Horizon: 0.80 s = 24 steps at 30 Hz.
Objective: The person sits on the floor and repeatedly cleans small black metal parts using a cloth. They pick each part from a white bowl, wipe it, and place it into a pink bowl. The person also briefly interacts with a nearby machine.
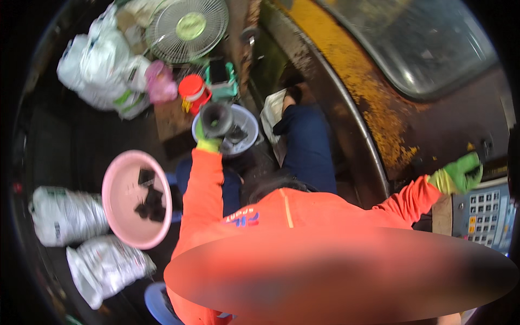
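My left hand (pixel 205 135), in a yellow-green glove, is closed on a dark grey cup-shaped part (pixel 217 119) with a round, hollow mouth. It holds the part over a pale lilac basin (pixel 250 122), where other dark pieces (pixel 236 134) lie. Far to the right, my right hand (pixel 457 174), also in a green glove, is raised by the upper edge of a control panel (pixel 483 212) with rows of keys. Its fingers are blurred, and whether they touch the panel cannot be made out.
A pink basin (pixel 110 189) with several dark pieces stands left, beside white sacks (pixel 67 216). A fan (pixel 188 27), white bags (pixel 97 67), a red container (pixel 193 89) and a teal item (pixel 227 89) are at the far side. A yellow, worn machine with a window (pixel 417 43) borders the right.
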### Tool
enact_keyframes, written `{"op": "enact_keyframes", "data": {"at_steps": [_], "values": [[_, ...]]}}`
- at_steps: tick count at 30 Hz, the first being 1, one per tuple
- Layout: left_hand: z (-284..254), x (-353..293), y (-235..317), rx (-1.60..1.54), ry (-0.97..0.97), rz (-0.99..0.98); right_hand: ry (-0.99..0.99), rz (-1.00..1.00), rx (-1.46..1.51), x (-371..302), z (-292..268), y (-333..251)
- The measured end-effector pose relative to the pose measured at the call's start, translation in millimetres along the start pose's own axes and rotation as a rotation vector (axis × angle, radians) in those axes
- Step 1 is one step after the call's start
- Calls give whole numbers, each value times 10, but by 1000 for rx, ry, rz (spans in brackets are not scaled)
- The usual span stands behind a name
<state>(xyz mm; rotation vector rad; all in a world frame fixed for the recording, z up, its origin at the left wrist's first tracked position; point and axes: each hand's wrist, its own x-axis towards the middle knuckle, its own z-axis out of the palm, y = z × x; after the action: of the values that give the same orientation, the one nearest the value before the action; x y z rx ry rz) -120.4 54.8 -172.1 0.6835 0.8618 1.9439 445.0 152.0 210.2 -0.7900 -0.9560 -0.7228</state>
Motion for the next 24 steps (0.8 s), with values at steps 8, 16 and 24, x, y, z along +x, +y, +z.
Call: {"op": "enact_keyframes", "data": {"at_steps": [8, 16, 24], "values": [[-225, -168, -191, -405, 155, -276, -275, 95, 298, -279, 777, -418], [-299, -479, -16, -364, 247, -287, -127, 824, 705, 323, 2389, 648], [-438, -878, 54, -310, 383, -265, -607, 955, 62, 28, 3774, 3456]]}}
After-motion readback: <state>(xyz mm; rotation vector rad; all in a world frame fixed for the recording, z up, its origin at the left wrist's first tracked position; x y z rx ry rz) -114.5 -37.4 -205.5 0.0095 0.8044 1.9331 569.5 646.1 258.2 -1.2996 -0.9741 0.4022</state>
